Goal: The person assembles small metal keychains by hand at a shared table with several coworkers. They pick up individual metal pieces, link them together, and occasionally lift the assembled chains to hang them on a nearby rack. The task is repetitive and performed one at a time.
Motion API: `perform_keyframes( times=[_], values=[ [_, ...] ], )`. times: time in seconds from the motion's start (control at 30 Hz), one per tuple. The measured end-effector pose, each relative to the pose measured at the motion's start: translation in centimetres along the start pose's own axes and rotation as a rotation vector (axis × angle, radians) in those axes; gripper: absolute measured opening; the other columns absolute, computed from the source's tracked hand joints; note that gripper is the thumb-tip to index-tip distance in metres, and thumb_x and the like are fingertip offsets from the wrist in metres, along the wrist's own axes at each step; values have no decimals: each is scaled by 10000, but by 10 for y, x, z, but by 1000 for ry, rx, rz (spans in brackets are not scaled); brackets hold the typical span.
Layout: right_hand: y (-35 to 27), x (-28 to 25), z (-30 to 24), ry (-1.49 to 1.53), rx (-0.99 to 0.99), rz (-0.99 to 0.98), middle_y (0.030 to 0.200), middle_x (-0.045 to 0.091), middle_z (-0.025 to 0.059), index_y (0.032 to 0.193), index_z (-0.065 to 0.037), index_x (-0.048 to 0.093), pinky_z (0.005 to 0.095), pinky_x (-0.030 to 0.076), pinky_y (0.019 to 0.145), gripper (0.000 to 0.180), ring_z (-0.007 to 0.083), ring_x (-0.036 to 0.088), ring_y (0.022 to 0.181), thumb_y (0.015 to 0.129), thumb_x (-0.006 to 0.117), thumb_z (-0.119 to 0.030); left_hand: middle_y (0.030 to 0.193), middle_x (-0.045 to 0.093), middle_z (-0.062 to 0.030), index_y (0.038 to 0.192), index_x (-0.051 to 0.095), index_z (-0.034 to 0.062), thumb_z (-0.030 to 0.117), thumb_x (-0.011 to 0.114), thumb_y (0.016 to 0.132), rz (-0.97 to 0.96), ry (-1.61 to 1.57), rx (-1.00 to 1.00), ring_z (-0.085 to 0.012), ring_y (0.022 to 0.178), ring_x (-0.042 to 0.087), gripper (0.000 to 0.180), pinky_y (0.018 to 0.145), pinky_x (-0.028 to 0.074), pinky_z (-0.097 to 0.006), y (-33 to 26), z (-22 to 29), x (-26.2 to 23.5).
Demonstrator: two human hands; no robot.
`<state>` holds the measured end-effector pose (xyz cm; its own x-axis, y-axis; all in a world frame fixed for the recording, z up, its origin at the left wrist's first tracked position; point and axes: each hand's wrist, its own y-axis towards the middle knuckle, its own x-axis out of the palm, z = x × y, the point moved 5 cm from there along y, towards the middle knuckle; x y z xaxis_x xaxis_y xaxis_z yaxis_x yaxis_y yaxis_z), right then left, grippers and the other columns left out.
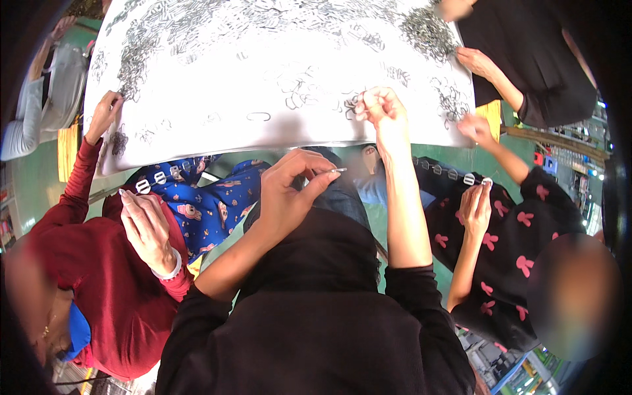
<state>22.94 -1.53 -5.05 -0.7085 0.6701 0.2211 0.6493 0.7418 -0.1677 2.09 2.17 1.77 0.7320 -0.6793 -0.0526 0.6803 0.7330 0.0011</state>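
Close to my body, below the table's near edge, my left hand [296,181] is closed, thumb and forefinger pinching a small flat silver piece [338,170]. Its exact kind is too small to tell. My right hand [384,108] reaches over the white table [217,141], its fingers curled together beside a small cluster of dark wire-like loops [349,104]. Whatever lies between those fingertips, if anything, I cannot make out. To the left of that hand, another loose group of thin loops [296,89] is spread out, and a single open oval loop [259,116] lies apart.
Dense heaps of dark small parts [230,26] cover the far tabletop. A co-worker in a red sleeve [76,178] sits close on my left. On my right, another in a bunny-patterned top [513,263] has a hand near a row of buckle-like pieces [454,174]. A black-clothed person [526,59] works at the far right.
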Motion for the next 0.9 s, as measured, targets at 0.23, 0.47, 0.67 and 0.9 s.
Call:
perform_keyframes(
  times=[0.23,0.47,0.67,0.9],
  values=[
    [-112,14,-85,47,-181,146,781,647,135,1017,-26,448,241,518,523,263,170,645,634,840,621,62,869,644,-50,886,656,-3,-36,694,778,-41,11,100,-80,743,557,119,671,450,-220,6,8,16],
    [-153,6,-91,33,-264,307,788,664,148,1006,-28,463,265,538,547,262,191,655,606,831,624,82,884,644,-72,890,647,-6,-39,690,780,-125,34,159,-104,766,577,123,694,464,-230,2,20,44],
    [-191,-7,-96,111,-408,390,888,635,181,983,-11,449,284,562,660,220,210,672,744,853,592,93,863,665,-100,874,666,8,-8,718,736,-259,8,306,-192,771,627,149,674,495,-285,-10,40,71],
    [-279,-30,-134,-4,-686,400,839,632,221,973,27,470,354,571,680,195,251,670,729,841,567,133,967,613,-150,988,580,-41,48,493,895,-368,1,504,-208,874,584,154,797,455,-307,-18,67,72]
  ],
)
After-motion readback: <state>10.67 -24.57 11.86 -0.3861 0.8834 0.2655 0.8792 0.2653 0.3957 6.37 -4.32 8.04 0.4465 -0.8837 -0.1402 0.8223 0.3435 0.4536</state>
